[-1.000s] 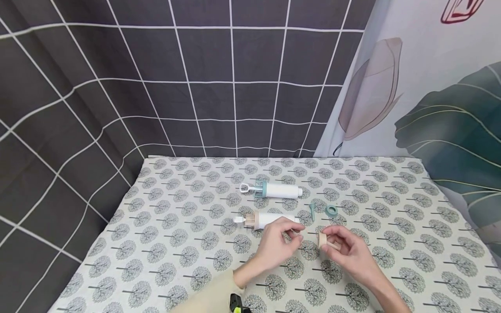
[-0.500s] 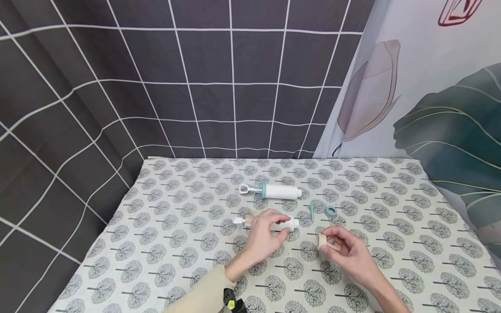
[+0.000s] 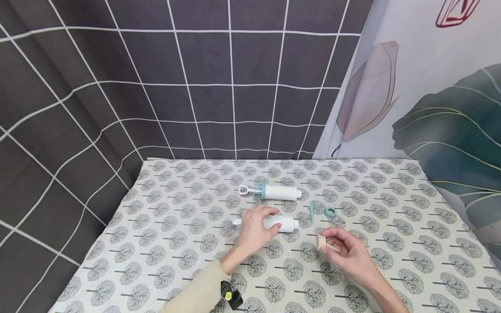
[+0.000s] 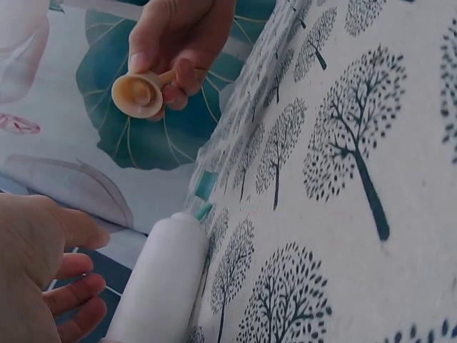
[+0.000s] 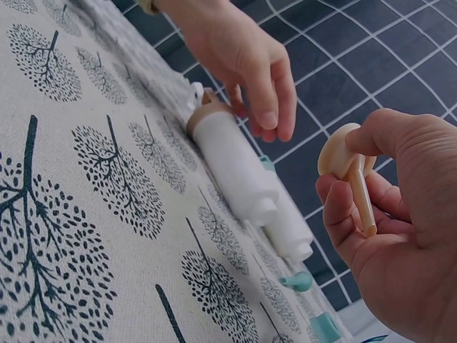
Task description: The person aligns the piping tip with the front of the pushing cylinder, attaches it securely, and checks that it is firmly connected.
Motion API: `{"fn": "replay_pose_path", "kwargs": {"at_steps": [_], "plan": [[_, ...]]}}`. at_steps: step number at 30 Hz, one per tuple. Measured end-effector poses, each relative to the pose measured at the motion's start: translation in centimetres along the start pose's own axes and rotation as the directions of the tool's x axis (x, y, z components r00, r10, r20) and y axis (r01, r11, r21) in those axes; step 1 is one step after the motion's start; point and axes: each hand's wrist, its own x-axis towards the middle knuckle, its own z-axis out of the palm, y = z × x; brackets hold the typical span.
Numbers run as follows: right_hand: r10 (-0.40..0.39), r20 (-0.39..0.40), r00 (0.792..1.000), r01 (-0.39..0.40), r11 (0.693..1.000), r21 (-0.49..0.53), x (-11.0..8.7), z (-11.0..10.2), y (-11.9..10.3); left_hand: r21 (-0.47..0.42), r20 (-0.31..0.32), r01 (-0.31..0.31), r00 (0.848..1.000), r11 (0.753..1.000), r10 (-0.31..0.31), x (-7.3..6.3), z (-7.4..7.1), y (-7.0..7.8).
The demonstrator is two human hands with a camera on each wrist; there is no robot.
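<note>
My left hand (image 3: 255, 228) hovers at a white plunger tube (image 3: 286, 224) lying on the cloth, fingers loosely bent over it. In the right wrist view, the fingers of that hand stay apart from the tube, and its brown-beige collar (image 5: 208, 116) shows. My right hand (image 3: 350, 252) pinches a beige ring-shaped cap (image 5: 334, 153) together with a slim beige nozzle (image 5: 363, 200) that points down across the fingers. From the left wrist, the round cap (image 4: 137, 94) faces the camera with its hollow side. Part of the tube's handle end is hidden behind the left hand.
Behind the tube lies a similar white one with a teal collar (image 3: 263, 190) and a pulled-out handle (image 3: 244, 189). To its right are a teal nozzle (image 3: 311, 212) and a teal ring (image 3: 330, 212). Tree-print cloth (image 3: 172, 261) covers the table; a dark gridded curtain (image 3: 207, 104) hangs behind.
My left hand has moved left, away from the right hand, and back over the white tube's collar end. My right hand keeps its hold on the beige pieces, almost still.
</note>
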Motion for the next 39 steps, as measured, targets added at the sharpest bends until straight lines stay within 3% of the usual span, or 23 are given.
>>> {"fn": "replay_pose_path", "kwargs": {"at_steps": [14,28,39], "plan": [[-0.011,0.011,1.0,0.011,1.0,0.015,0.1,0.0,0.0,0.08,0.104,0.042,0.993,0.996,-0.051,0.7,-0.3,-1.1],[0.019,-0.004,1.0,-0.019,1.0,-0.004,0.0,0.1,0.0,0.107,0.217,0.051,0.973,0.993,-0.073,1.2,-0.5,-1.6],[0.035,-0.012,0.999,-0.035,0.999,-0.016,-0.1,0.0,-0.1,0.125,0.268,0.07,0.958,0.99,-0.102,1.2,-0.4,-1.5]]}}
